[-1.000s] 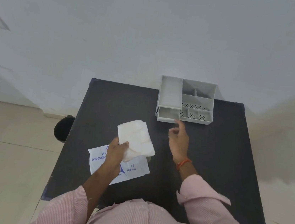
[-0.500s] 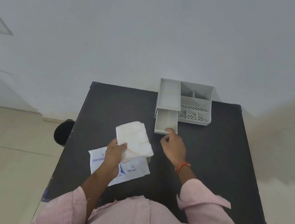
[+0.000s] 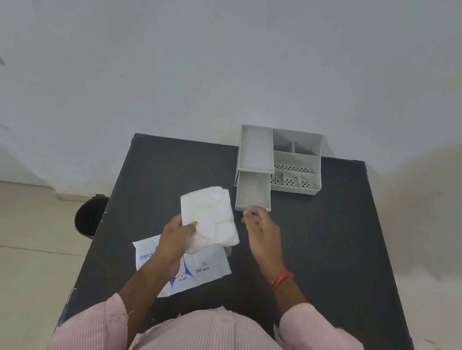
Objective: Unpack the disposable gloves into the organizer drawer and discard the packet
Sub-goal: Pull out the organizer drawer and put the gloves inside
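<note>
White glove stack (image 3: 210, 218): pinched in left hand (image 3: 175, 236) over the packet (image 3: 183, 268), near the counter's (image 3: 331, 245) front-left. Drawer (image 3: 253, 190), back edge, pulled out; right hand (image 3: 260, 231) fingers loose at its lip. Advice: steady drawer, lay stack flat inside.

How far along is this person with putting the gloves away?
About halfway. Done: the stack of gloves is out of the packet, which lies flat on the table, and the organizer drawer stands pulled out and looks empty. In hand: the left hand holds the gloves; the right hand is at the drawer's front. Left: gloves into the drawer, packet discarded.
</note>
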